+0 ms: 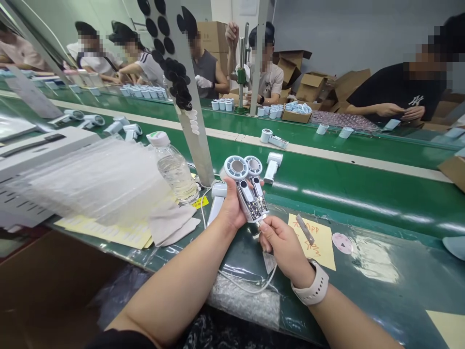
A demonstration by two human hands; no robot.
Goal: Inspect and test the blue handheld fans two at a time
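My left hand (pixel 232 206) grips two white handheld fans (pixel 247 186) side by side, their round heads pointing up and away from me. My right hand (pixel 281 245), with a white watch on its wrist, is closed at the bottom ends of the fan handles, pinching something small there. A white cable (pixel 250 287) with a tag hangs below my right hand. Another white fan (pixel 217 199) lies on the table just left of my left hand.
A water bottle (pixel 174 167), a stack of clear plastic bags (pixel 94 182), a cloth (pixel 170 223) and yellow label sheets (pixel 109 232) lie to the left. A yellow note (pixel 321 242) with a small tool is on the right. More fans ride the green conveyor (pixel 345 189). Several people work opposite.
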